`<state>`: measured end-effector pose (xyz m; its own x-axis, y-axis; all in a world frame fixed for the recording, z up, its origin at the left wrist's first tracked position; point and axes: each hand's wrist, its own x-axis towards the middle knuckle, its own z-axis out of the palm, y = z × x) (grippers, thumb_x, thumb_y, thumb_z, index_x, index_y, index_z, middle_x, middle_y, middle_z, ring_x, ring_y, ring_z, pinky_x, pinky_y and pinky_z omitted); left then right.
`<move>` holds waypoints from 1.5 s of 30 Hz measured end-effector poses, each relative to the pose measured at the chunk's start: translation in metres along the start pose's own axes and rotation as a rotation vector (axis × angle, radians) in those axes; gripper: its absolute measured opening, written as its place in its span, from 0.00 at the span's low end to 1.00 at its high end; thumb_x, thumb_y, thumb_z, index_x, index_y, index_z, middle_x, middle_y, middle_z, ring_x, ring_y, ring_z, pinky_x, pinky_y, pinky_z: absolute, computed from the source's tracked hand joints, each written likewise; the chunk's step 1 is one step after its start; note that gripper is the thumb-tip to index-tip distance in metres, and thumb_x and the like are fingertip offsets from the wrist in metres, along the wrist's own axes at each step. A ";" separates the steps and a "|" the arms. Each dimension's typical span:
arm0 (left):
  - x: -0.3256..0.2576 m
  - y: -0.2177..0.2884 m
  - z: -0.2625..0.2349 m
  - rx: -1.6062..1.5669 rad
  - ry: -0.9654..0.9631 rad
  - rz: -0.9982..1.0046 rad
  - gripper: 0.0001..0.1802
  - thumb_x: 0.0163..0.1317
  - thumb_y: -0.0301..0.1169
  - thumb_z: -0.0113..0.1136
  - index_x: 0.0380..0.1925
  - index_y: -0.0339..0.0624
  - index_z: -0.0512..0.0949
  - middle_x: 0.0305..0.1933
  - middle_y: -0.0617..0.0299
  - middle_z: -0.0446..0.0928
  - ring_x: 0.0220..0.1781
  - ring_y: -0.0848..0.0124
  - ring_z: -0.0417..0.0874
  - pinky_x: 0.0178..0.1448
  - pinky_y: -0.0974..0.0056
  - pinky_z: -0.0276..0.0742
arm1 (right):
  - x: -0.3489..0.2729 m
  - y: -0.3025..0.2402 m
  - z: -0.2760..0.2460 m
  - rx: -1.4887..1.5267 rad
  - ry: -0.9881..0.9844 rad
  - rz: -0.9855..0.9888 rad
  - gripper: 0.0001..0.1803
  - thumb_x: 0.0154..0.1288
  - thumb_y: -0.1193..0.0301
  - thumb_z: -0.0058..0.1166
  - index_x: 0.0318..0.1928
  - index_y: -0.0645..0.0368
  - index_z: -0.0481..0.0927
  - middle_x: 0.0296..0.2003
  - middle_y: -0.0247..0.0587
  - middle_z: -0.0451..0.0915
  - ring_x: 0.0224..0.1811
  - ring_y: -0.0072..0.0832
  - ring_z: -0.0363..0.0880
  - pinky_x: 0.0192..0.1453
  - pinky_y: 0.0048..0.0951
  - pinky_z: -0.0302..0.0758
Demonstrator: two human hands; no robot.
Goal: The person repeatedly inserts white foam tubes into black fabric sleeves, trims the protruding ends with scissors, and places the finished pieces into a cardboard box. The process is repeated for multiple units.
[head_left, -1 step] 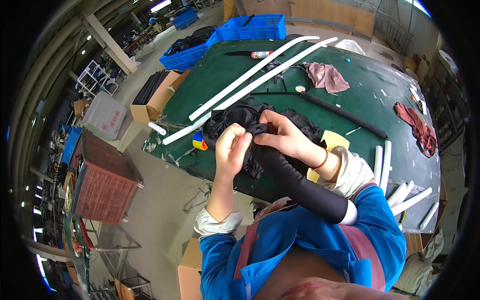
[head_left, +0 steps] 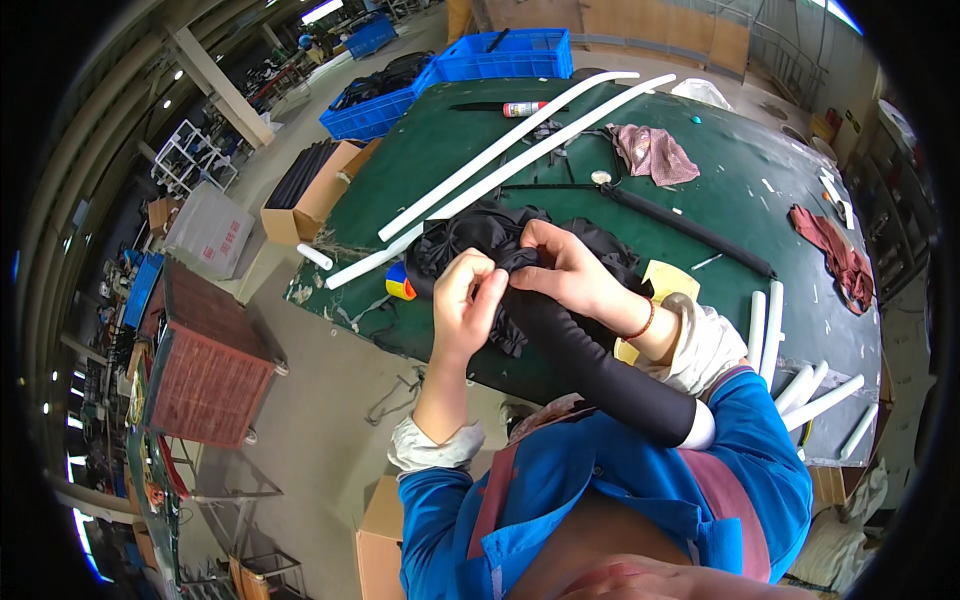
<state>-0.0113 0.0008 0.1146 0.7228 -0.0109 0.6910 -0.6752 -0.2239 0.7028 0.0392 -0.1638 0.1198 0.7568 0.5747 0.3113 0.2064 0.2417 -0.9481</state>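
Observation:
Black fabric lies bunched on the green table in front of me. A black fabric sleeve runs from it towards my chest, over a white tube whose bare end rests by my right upper arm. My left hand is closed, pinching the fabric at the sleeve's far end. Right beside it, my right hand grips the same gathered fabric between thumb and bent fingers. The fingertips of both hands nearly meet, and the folds hide the sleeve's opening.
Two long white tubes cross the green table. A black-covered tube lies to the right, with short white tubes near the right edge. Pink cloth, blue crates and a wooden cart stand around.
My left hand has shifted very slightly towards me and to the right. My right hand and the sleeve look the same.

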 end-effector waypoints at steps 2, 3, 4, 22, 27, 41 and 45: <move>0.000 0.003 0.001 0.234 -0.051 0.165 0.07 0.57 0.20 0.57 0.25 0.37 0.69 0.23 0.59 0.66 0.22 0.69 0.67 0.26 0.67 0.63 | -0.001 0.010 0.000 0.065 0.061 -0.016 0.11 0.52 0.82 0.56 0.31 0.57 0.67 0.25 0.23 0.67 0.28 0.10 0.65 0.26 0.16 0.60; -0.002 0.005 0.002 0.326 -0.082 0.226 0.07 0.56 0.19 0.57 0.25 0.38 0.69 0.24 0.57 0.67 0.22 0.65 0.69 0.26 0.65 0.64 | -0.001 0.013 0.000 0.098 0.092 -0.025 0.11 0.51 0.83 0.55 0.30 0.57 0.67 0.24 0.23 0.66 0.27 0.10 0.64 0.26 0.15 0.59; -0.006 0.004 0.003 0.353 -0.091 0.244 0.06 0.56 0.20 0.58 0.26 0.38 0.70 0.24 0.55 0.68 0.23 0.62 0.70 0.27 0.63 0.66 | -0.002 0.014 0.000 0.099 0.122 -0.035 0.11 0.49 0.85 0.53 0.28 0.57 0.66 0.24 0.22 0.65 0.28 0.09 0.63 0.26 0.15 0.59; -0.012 -0.007 -0.008 -0.583 0.058 -0.280 0.25 0.69 0.46 0.44 0.41 0.30 0.76 0.40 0.55 0.78 0.43 0.71 0.79 0.47 0.67 0.72 | -0.007 -0.027 0.005 -0.089 0.019 -0.256 0.07 0.60 0.82 0.56 0.35 0.60 0.73 0.33 0.28 0.68 0.32 0.11 0.68 0.33 0.16 0.66; 0.016 0.010 -0.004 -0.576 0.213 -0.547 0.23 0.72 0.44 0.45 0.42 0.31 0.75 0.38 0.55 0.78 0.39 0.70 0.80 0.45 0.68 0.76 | -0.008 -0.032 0.015 -0.355 -0.057 -0.333 0.09 0.61 0.78 0.57 0.42 0.59 0.76 0.41 0.33 0.70 0.36 0.17 0.73 0.36 0.17 0.69; 0.047 -0.133 0.000 -1.021 0.616 -0.967 0.12 0.71 0.32 0.44 0.29 0.39 0.69 0.21 0.61 0.68 0.25 0.64 0.73 0.40 0.55 0.76 | -0.044 0.016 -0.008 -0.304 -0.131 0.549 0.26 0.57 0.63 0.61 0.50 0.69 0.73 0.36 0.41 0.79 0.38 0.24 0.76 0.42 0.26 0.73; 0.032 -0.191 -0.049 -1.065 0.879 -0.967 0.13 0.70 0.33 0.41 0.26 0.45 0.69 0.18 0.66 0.65 0.21 0.71 0.68 0.38 0.56 0.74 | -0.090 0.026 -0.007 -0.370 -0.186 0.490 0.28 0.59 0.64 0.62 0.54 0.69 0.70 0.37 0.43 0.79 0.40 0.25 0.77 0.44 0.26 0.73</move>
<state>0.1336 0.0912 0.0106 0.8546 0.3174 -0.4111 -0.1219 0.8920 0.4353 -0.0192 -0.2149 0.0671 0.7046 0.6840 -0.1889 0.0900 -0.3501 -0.9324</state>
